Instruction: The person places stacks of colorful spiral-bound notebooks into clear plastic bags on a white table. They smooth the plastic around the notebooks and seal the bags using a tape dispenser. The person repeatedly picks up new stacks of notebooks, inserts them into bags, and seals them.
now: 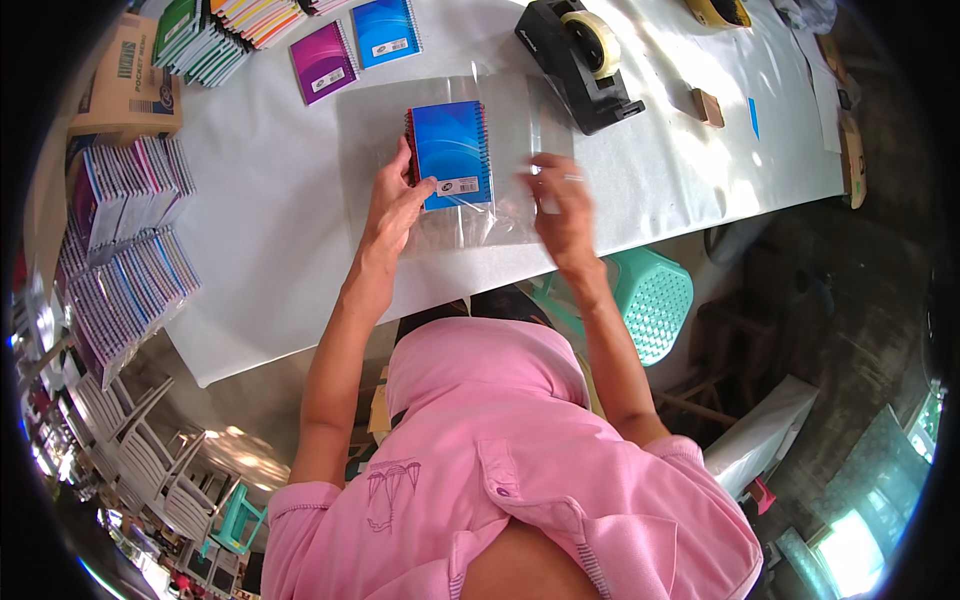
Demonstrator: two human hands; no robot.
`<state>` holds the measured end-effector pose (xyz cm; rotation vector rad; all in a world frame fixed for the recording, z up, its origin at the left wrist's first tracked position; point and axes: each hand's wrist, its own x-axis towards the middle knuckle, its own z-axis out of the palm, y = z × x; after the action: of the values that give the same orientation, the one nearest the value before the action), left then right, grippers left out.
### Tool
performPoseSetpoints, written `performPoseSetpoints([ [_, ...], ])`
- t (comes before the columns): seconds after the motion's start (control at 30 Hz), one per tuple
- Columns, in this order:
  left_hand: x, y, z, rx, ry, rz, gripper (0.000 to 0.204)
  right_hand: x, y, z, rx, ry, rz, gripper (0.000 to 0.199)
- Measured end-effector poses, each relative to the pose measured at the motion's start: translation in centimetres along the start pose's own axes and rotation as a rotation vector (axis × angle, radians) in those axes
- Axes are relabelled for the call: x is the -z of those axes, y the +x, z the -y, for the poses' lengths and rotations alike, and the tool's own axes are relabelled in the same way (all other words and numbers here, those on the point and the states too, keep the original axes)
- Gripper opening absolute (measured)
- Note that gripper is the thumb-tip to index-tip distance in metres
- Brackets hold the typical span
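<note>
Fingers of the left hand (392,205) press the near-left corner of the blue notebook (452,153), thumb on its cover, while the right hand (560,200) pinches the right edge of the clear plastic bag (500,215) lying around it on the white table (280,200). To do this well, I judge the notebook should be pinned flat and the bag kept taut and square. Its long axis runs near to far, spiral binding on the left.
</note>
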<state>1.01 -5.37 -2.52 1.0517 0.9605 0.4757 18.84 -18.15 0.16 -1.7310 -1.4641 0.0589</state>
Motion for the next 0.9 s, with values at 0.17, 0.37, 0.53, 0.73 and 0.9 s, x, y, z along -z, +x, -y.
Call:
performPoseSetpoints([
  [0.17,-0.1,0.0,0.0,-0.021,-0.039,0.025,0.067,-3.6,-0.1,1.3,0.307,-0.058,0.407,0.035],
  [0.37,0.3,0.0,0.6,-0.033,-0.025,-0.009,0.073,0.5,-5.8,2.3,0.313,0.268,0.614,0.047],
  [0.53,0.0,0.1,0.4,-0.021,0.006,0.006,0.074,0.9,-2.3,0.1,0.160,-0.186,0.496,0.038],
  [0.73,0.2,0.1,1.1,-0.055,-0.006,-0.031,0.071,4.1,-7.1,-3.3,0.063,0.047,0.727,0.021],
  [0.9,-0.1,0.0,-0.3,0.022,0.037,0.006,0.070,1.4,2.5,-2.7,0.158,-0.131,0.370,0.028],
])
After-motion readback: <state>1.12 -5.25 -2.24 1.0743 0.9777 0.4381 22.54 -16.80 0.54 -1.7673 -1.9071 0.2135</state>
